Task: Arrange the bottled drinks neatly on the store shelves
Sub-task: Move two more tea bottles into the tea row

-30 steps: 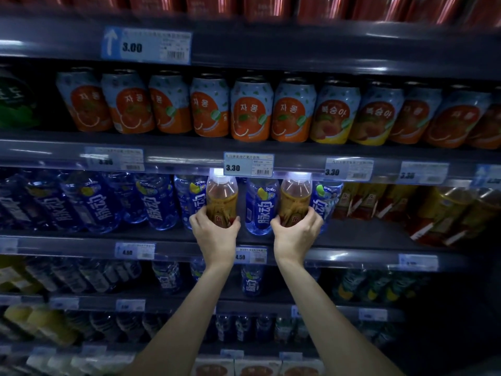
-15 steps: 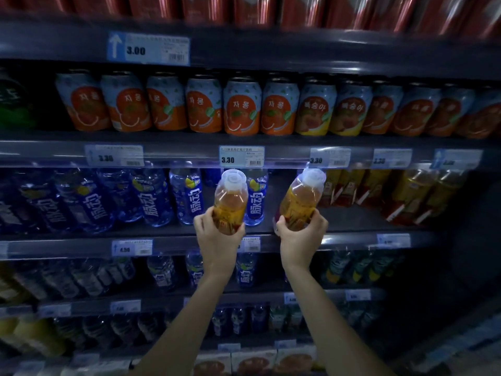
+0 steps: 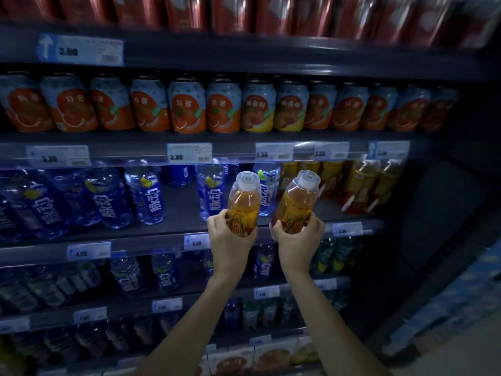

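Observation:
I hold two amber tea bottles with white caps in front of the third shelf. My left hand grips the lower half of the left tea bottle. My right hand grips the right tea bottle, which tilts to the right. Both bottles are off the shelf, in front of the blue-labelled water bottles. More amber tea bottles stand on the same shelf to the right.
Orange and peach drink cans line the shelf above, red cans the top one. Lower shelves hold more blue and green bottles. A gap shows between the blue bottles. The rack's dark end panel is at right.
Both hands pulled the two tea bottles out from between the blue bottles and toward me, shifting right; the bottles now tilt. The view has swung to the right and blurred.

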### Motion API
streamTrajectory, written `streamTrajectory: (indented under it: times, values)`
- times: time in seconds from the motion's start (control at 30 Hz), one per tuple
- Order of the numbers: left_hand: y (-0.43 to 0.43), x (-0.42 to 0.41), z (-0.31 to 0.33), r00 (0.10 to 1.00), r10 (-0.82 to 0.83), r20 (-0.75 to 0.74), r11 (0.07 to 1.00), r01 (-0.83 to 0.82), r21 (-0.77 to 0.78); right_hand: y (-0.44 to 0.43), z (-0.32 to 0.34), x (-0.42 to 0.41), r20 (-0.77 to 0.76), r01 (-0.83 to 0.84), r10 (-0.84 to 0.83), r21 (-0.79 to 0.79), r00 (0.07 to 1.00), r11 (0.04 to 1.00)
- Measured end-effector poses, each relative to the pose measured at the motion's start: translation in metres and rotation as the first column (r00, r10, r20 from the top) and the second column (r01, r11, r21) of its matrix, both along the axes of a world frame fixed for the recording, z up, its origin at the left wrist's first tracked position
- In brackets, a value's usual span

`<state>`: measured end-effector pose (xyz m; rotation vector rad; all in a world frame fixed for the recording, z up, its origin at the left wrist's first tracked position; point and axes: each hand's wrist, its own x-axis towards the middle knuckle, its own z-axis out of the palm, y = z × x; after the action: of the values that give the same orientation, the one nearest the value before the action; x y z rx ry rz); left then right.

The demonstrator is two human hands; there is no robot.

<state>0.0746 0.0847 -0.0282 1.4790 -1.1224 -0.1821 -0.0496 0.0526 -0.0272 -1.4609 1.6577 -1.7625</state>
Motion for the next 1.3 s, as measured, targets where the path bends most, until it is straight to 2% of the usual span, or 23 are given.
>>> streamTrajectory:
  times: [0.37, 0.53, 1.07, 1.3]
  values:
    - [-0.04, -0.097, 0.001, 0.996, 0.088, -0.004, 0.994, -0.088, 0.059, -0.061, 0.0, -0.09, -0.031, -0.042, 0.043, 0.042, 0.999, 0.998]
    - [-0.058, -0.121, 0.004, 0.995, 0.104, 0.006, 0.993, -0.104, 0.059, -0.085, 0.002, -0.112, -0.029, -0.139, 0.143, 0.104, 0.989, 0.985]
    - [-0.112, -0.153, 0.014, 0.988, 0.136, -0.073, 0.99, -0.133, 0.041, -0.122, 0.008, -0.13, -0.073, -0.205, 0.212, 0.086, 0.975, 0.975]
    - [-0.131, -0.154, 0.005, 0.974, 0.179, -0.136, 0.984, -0.177, 0.023, -0.132, 0.004, -0.125, -0.116, -0.154, 0.163, 0.087, 0.98, 0.984]
